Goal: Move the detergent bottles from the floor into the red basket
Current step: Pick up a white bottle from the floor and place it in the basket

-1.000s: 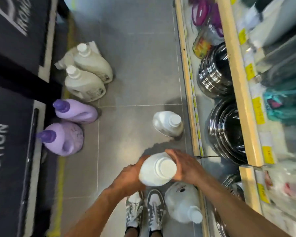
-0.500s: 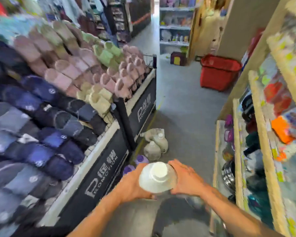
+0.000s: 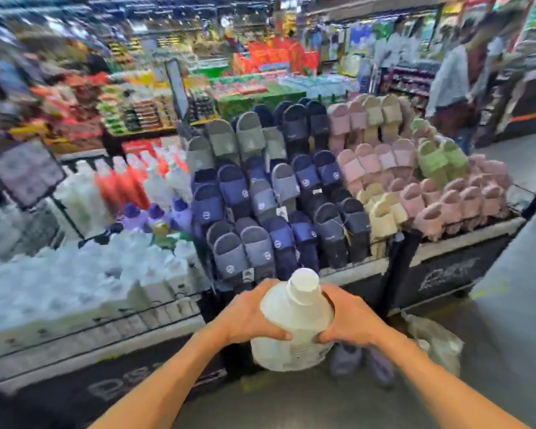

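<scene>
I hold a white detergent bottle [image 3: 294, 326] with a white cap up in front of me, low in the middle of the view. My left hand [image 3: 248, 314] grips its left side and my right hand [image 3: 345, 317] grips its right side, fingers curled round the body. Purple detergent bottles [image 3: 362, 360] and a cream one [image 3: 437, 342] lie on the floor just beyond my right wrist, blurred. The red basket is out of view.
A black promotion stand [image 3: 446, 267] piled with slippers [image 3: 291, 196] fills the middle. A bin of white packaged goods [image 3: 75, 280] lies to the left. A person [image 3: 452, 88] stands at the far right. Grey floor [image 3: 514, 305] runs along the right side.
The bottle came up off the floor in both hands. My view rose from the floor and swung left; the red basket seen half a second ago has left the frame.
</scene>
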Available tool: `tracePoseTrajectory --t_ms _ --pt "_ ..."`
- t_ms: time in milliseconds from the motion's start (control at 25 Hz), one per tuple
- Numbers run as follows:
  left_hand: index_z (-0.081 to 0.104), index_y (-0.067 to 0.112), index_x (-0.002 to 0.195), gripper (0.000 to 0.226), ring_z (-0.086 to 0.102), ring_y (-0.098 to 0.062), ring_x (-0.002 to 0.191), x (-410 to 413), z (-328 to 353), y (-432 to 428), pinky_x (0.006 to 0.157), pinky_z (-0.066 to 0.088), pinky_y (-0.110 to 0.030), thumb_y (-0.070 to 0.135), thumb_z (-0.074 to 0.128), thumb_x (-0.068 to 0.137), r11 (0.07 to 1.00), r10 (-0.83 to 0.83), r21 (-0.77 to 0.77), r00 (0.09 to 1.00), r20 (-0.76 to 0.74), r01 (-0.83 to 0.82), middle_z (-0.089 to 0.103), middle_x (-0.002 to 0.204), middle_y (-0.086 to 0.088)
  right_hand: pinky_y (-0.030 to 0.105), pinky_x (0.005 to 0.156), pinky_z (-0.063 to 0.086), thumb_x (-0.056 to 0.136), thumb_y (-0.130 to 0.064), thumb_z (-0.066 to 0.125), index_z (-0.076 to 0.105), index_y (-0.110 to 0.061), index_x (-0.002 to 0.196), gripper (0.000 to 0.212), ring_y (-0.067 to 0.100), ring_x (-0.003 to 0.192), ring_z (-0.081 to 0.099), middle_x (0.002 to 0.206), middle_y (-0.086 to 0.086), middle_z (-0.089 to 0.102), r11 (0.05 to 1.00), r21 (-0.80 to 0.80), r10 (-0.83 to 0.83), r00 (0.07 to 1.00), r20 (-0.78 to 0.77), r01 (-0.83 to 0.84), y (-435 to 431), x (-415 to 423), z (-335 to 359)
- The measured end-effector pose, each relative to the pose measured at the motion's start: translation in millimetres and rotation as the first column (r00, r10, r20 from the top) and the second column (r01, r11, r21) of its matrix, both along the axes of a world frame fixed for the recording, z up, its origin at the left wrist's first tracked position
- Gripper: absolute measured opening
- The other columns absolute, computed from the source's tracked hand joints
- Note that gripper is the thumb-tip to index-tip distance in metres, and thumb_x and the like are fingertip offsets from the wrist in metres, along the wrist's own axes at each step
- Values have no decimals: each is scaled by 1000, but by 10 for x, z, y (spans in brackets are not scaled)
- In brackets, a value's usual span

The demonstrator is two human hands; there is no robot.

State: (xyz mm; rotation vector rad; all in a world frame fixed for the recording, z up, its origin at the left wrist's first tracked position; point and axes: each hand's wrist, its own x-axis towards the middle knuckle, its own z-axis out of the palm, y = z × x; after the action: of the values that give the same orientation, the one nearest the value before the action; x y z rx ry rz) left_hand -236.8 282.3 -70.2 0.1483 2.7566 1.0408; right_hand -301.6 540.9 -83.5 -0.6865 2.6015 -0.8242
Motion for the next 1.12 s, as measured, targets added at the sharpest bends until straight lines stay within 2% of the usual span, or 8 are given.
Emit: tracePoseTrajectory --t_ms 160,360,440,600,720,840,1000,1120 --pt "38 49 133 88 56 -10 115 678 219 -918 97 50 -39 57 90 62 965 256 56 966 -23 -254 57 124 24 34 93 53 48 -54 89 44 -49 124 89 6 108 59 117 -27 59 964 -12 264 964 -11 -264 -1177 42 214" --pt "39 49 138 93 56 -11 117 1701 397 -1971 99 51 -42 63 87 60 849 529 36 847 -50 -528 56 128 22 36 96 53 51 -54 91 45 -47 134 95 5 114 58 124 -25 59 832 -34 553 833 -15 -553 -2732 433 400" --pt "38 50 137 91 55 -10 118 2172 430 -2347 98 51 -40 61 87 62 779 627 32 777 -60 -626 55 128 22 36 100 52 50 -55 93 45 -50 136 99 4 118 57 128 -24 60 760 -53 647 762 -34 -647 -3341 709 431" --pt "38 52 137 92 56 -9 118 3051 466 -2931 97 53 -42 59 88 60 635 772 104 634 -48 -765 56 128 24 28 99 48 53 -48 95 42 -61 128 93 -2 119 55 129 -28 59 616 -135 778 626 -55 -776 -4316 1365 463" --pt "39 51 136 94 57 -11 116 3777 414 -3260 97 52 -45 60 88 56 496 868 83 491 -68 -865 58 127 20 24 95 48 56 -50 94 40 -54 133 94 -1 114 56 127 -27 58 454 -96 884 461 -76 -886 -5002 1924 483" --pt "40 52 132 93 59 -10 114 4381 370 -3506 98 51 -43 62 88 53 327 943 80 319 -93 -942 61 123 20 26 95 50 57 -51 94 46 -48 133 90 0 113 59 124 -26 61 320 -81 945 324 -46 -944 -5648 2420 467" --pt "43 47 133 91 57 -7 116 4977 353 -3757 100 50 -39 59 90 56 177 982 101 169 -87 -979 58 125 23 35 99 52 52 -64 92 47 -42 137 99 2 114 60 125 -24 63 153 -55 987 156 -44 -987 -6397 2975 375" --pt "43 44 135 91 56 -7 115 5338 335 -3994 96 50 -34 57 91 59 61 995 88 54 -85 -994 57 126 21 34 99 52 50 -64 92 47 -42 136 99 2 113 61 123 -23 64 24 -32 999 24 -25 -999 -6985 3352 343"
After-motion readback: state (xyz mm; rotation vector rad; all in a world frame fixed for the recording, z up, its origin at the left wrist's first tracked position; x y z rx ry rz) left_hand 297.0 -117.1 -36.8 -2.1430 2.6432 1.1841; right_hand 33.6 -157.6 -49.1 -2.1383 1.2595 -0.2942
